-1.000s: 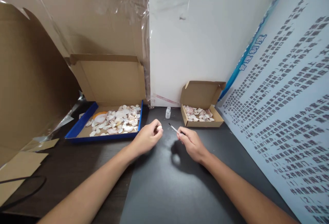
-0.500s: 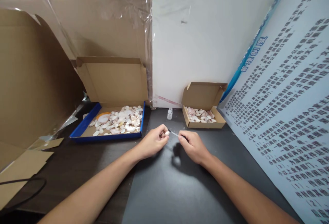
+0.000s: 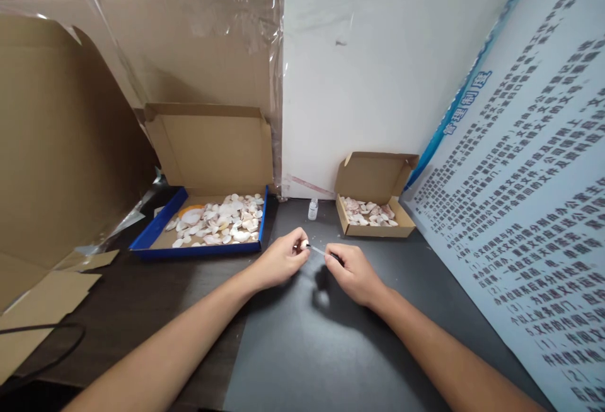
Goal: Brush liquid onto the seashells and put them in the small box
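My left hand (image 3: 286, 259) is closed, pinching a small white shell (image 3: 304, 244) between its fingertips. In my closed right hand (image 3: 352, 270) is a slim tool (image 3: 317, 250) with a dark handle, a pale shaft and a dark tip. That tip meets or nearly meets the shell; contact is too small to make out. My fingers hide most of the tool's handle and part of the shell. Just beyond the hands stands a small clear bottle (image 3: 312, 210) with a pale label.
Many shells (image 3: 231, 215) fill a blue-edged cardboard box (image 3: 198, 251) at left. A smaller cardboard box (image 3: 378, 230), lid raised, holds more shells at right. Beneath my hands lies a dark grey mat (image 3: 302, 355). A printed panel (image 3: 534, 166) flanks the right side; a black cable (image 3: 70, 327) loops at lower left.
My right hand has shifted slightly left, bringing the tool's tip closer over the shell. The shell has turned a little in my left fingers. My view has moved slightly.
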`<state>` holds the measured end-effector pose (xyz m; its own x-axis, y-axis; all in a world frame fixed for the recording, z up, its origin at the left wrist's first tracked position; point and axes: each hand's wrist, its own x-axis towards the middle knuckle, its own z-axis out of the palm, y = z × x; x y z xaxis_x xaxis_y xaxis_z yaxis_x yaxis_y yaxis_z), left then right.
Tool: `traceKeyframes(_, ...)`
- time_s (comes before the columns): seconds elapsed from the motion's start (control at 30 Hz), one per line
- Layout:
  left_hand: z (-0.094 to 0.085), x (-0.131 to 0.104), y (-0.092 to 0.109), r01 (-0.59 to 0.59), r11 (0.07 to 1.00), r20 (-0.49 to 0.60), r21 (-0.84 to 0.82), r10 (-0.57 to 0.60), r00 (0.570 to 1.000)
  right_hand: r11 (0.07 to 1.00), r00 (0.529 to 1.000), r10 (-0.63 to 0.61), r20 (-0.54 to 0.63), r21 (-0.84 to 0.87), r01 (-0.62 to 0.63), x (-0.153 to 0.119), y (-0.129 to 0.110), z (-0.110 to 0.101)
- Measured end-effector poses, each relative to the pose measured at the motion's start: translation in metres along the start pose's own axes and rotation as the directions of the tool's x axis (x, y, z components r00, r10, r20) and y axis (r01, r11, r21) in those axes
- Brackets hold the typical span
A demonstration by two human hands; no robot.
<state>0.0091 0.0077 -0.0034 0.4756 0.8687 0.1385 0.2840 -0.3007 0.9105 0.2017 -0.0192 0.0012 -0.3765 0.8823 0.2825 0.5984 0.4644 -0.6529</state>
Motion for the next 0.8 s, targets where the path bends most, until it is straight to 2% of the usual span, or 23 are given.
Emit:
traceKeyframes(0.13, 0.000, -0.001, 0.003, 0.044, 0.989, 0.039, -0.144, -0.038, 0.998, 0.999, 0.998, 0.040, -0.038, -0.016, -0.041, 0.000, 0.000, -0.001)
traceKeyframes(0.27, 0.000, -0.001, 0.010, 0.205, 0.929, 0.117, -0.308, -0.177, 0.977, 0.999, 0.999, -0.033, -0.028, 0.034, 0.034, -0.001, 0.000, -0.001)
traceKeyframes(0.37, 0.000, -0.001, 0.014, 0.281, 0.863, 0.155, -0.419, -0.238, 0.959, 0.999, 1.000, -0.011, -0.026, 0.048, 0.012, -0.002, 0.002, -0.002)
traceKeyframes(0.57, -0.001, -0.002, 0.019, 0.312, 0.800, 0.188, -0.512, -0.250, 0.950, 0.997, 0.992, 0.018, -0.122, 0.076, -0.009, -0.001, 0.002, -0.006)
traceKeyframes(0.8, -0.005, -0.001, 0.017, 0.328, 0.753, 0.165, -0.570, -0.286, 0.944, 0.998, 0.996, -0.037, -0.080, 0.043, 0.041, 0.000, -0.002, -0.005)
